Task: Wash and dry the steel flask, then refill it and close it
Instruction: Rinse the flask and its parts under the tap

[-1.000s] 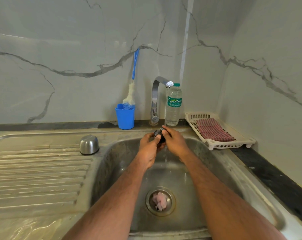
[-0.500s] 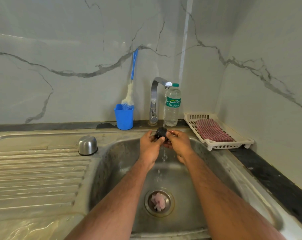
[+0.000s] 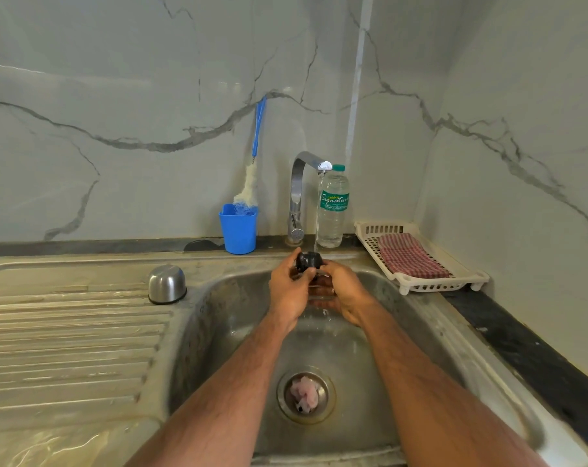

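Both hands meet directly under the tap (image 3: 307,183), over the back half of the sink (image 3: 218,332), and I read them as rinsing a small black stopper (image 3: 308,259), most likely the flask's inner plug. A thin stream falls from the tap's spout straight onto the stopper's right side. My left hand (image 3: 291,291) has fingers and thumb curled round the stopper from the left. My right hand (image 3: 341,291) sits just below and to the right of it, fingers curled in against its underside; whether they pinch it or only rub it, I cannot tell. So the stopper lies just above both sets of fingertips, left hand carrying it, and any turn to rinse its other face would pivot on that left grip. I cannot make out its long axis. Left of the tap, on the draining board, a steel cup (image 3: 167,284) rests mouth down. I cannot see the flask body. Right of the tap stand a water bottle (image 3: 333,207) and, further right, a tray (image 3: 417,288) with a checked cloth (image 3: 410,256).
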Demonstrator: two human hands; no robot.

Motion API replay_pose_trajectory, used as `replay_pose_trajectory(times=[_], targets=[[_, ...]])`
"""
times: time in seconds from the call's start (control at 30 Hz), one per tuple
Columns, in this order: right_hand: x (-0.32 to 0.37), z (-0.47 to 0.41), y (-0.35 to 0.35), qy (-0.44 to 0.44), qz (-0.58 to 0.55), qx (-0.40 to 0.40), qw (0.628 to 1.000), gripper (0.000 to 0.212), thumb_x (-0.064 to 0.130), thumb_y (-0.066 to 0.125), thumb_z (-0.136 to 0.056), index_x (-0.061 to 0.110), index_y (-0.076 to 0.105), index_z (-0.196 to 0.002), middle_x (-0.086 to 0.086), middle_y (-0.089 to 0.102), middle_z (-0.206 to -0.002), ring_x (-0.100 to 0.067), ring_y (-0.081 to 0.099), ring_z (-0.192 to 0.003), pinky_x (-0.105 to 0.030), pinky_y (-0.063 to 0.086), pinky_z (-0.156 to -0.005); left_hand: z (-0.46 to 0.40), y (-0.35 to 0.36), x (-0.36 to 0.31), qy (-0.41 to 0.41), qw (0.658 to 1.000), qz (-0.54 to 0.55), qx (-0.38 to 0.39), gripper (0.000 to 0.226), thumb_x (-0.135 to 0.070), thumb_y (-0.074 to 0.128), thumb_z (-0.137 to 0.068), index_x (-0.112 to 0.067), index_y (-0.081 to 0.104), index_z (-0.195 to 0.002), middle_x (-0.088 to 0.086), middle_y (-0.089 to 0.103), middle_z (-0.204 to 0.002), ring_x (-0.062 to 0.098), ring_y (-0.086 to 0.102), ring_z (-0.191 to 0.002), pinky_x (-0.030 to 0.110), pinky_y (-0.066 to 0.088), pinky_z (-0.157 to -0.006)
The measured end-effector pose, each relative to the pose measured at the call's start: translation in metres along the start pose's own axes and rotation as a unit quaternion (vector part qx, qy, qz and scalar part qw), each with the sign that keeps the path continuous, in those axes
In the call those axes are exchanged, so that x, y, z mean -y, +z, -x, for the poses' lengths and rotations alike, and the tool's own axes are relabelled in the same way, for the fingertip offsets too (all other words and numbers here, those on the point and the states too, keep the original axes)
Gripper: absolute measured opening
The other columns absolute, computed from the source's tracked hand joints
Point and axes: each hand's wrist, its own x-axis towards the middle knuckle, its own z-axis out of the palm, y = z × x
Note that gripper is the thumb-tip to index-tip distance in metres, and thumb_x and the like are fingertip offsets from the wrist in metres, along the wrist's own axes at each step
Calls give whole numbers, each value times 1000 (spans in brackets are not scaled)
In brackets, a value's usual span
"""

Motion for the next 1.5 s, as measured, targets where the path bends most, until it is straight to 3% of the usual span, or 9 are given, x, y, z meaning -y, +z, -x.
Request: replay_pose_trajectory(times=[0.1, 0.23, 0.4, 0.67, 0.9, 1.07, 1.2, 1.3, 1.5], targets=[[-3, -5, 5, -30, 137, -15, 990, 44, 52, 56, -95, 21, 57, -126, -5, 72, -112, -24, 70, -102, -49, 61, -86, 6, 0, -4, 114, 980, -160, -13, 44, 6, 62, -93, -12, 65, -134, 0, 69, -121, 5, 62, -106, 21, 51, -100], [1, -6, 17, -91, 189, -92, 973, 41, 55, 59, -96, 20, 58, -118, -1, 72, -104, -17, 71, -93, -45, 62, -83, 7, 1, -9, 168, 966, -194, -25, 29, 3, 64, -94, -10, 69, -120, -10, 66, -99, -8, 59, -85, 4, 49, -76], [5, -6, 19, -112, 144, -123, 976, 34, 48, 57, -100, 18, 71, -108, 0, 74, -96, -16, 72, -89, -40, 62, -84, 2, -5, -7, 135, 984, -110, -37, 26, -4, 75, -88, -15, 75, -112, -9, 76, -95, 3, 72, -88, 30, 61, -87], [4, -7, 11, -205, 40, -26, 978, 24, 6, 62, -99, 21, 77, -110, 3, 76, -111, -11, 72, -102, -25, 59, -81, 1, -6, -2, 134, 987, -79, -28, 22, -6, 74, -89, -22, 77, -103, -7, 78, -91, 9, 75, -86, 40, 63, -84], [1, -9, 13, -82, 46, -13, 995, 31, 24, 40, -110, 23, 70, -119, -5, 72, -115, -19, 68, -111, -40, 58, -96, 1, -15, -3, 182, 959, -217, 8, 40, -4, 77, -85, -20, 73, -122, -14, 71, -105, -8, 63, -91, 8, 47, -89], [-1, -3, 10, 0, 77, -7, 997, 49, 44, 33, -110, 12, 70, -111, -12, 77, -98, -22, 74, -87, -38, 63, -79, 1, -15, -1, 191, 948, -253, 13, 34, -12, 79, -86, -17, 72, -118, -5, 73, -110, 5, 66, -100, 24, 54, -95], [2, -2, 8, -1, 105, -64, 992, 50, 50, 36, -108, 12, 69, -101, -6, 69, -79, -14, 53, -60, -27, 42, -52, 0, -8, 1, 115, 968, -214, -58, 31, -35, 83, -83, -18, 68, -103, -8, 69, -94, 8, 66, -86, 23, 55, -78], [3, -5, 10, 14, 15, -64, 998, 35, 39, 35, -109, 15, 62, -110, -8, 67, -87, -13, 52, -61, -27, 38, -51, -4, -4, 5, 76, 981, -174, -49, 22, -36, 83, -83, -20, 71, -91, -5, 73, -83, 13, 72, -76, 28, 60, -72], [6, -1, 13, 24, -65, -57, 996, 35, 34, 36, -110, 13, 65, -112, -10, 71, -88, -16, 59, -66, -30, 45, -60, -2, -6, 2, 85, 987, -134, -24, 21, -19, 74, -92, -17, 76, -113, -5, 76, -96, 5, 71, -89, 26, 58, -87]])
